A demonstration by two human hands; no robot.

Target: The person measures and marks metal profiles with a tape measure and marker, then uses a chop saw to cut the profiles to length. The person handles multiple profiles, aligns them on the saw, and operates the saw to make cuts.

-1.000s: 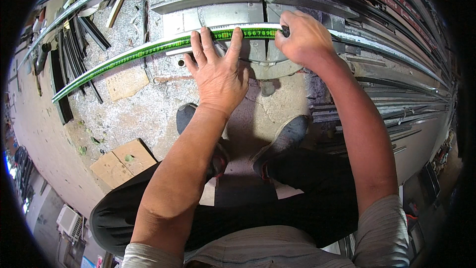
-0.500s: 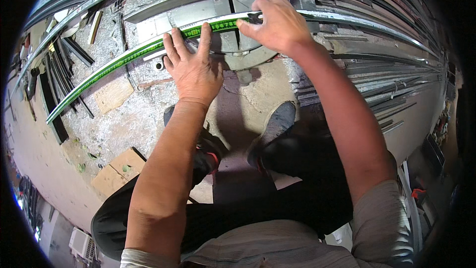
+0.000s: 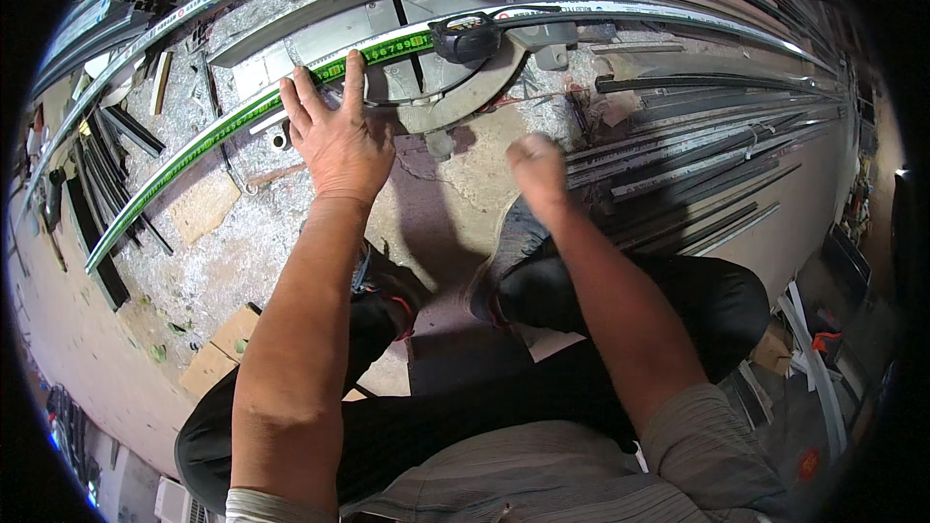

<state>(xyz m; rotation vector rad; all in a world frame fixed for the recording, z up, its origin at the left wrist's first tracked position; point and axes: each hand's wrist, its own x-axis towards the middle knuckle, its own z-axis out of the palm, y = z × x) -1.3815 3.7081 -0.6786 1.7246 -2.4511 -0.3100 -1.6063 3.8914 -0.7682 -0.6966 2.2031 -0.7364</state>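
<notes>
A long pale metal strip (image 3: 668, 14) lies across the grey metal base of what looks like a mitre saw (image 3: 484, 102). Along its near edge runs the green blade of a tape measure (image 3: 387, 48), pulled out far to the left. The dark tape case (image 3: 467, 40) rests on the strip just right of the saw slot. My left hand (image 3: 339, 140) is open, its fingers spread and the tips touching the green blade left of the slot. Away from the strip, my right hand (image 3: 538, 169) hovers above my right foot. Its fingers look curled but are smeared by motion.
Bundles of long dark and grey profiles (image 3: 717, 150) lie to the right. On the left are dark offcuts (image 3: 131, 131) and another long strip (image 3: 174, 19). Cardboard pieces (image 3: 218, 349) lie by my left knee. Silvery shavings cover the floor around the saw.
My right hand has left the tape case and come down toward my right foot. The case stays on the strip. My left hand keeps its place on the blade; the view has shifted slightly.
</notes>
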